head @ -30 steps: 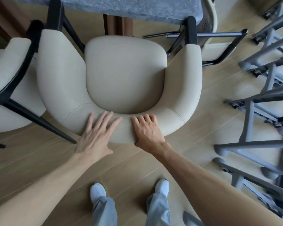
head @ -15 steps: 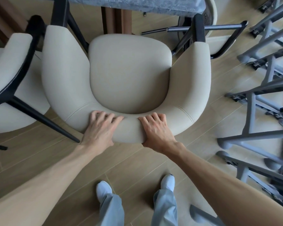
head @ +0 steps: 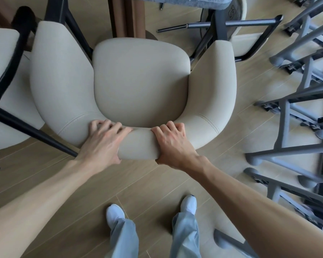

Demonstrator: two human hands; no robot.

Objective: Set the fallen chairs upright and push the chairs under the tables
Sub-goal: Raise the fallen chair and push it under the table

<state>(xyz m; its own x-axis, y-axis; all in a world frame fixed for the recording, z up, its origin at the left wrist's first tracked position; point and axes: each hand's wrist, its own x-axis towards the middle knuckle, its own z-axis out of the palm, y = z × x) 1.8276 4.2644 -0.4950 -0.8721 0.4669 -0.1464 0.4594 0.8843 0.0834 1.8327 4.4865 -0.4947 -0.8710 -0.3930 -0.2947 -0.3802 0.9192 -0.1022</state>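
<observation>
Head view: cream chair (head: 140, 84), frame centre, upright, is being gripped at the backrest by left hand (head: 103, 144) and right hand (head: 171, 144), fingers curled over. Worktop (head: 175, 1) at upper edge; a straight, even push is being advised.

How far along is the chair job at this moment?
Done: the cream armchair stands upright. In hand: left hand and right hand grip its backrest; its seat is still clear of the grey table. Left: pushing it under and righting the fallen chair beyond.
</observation>
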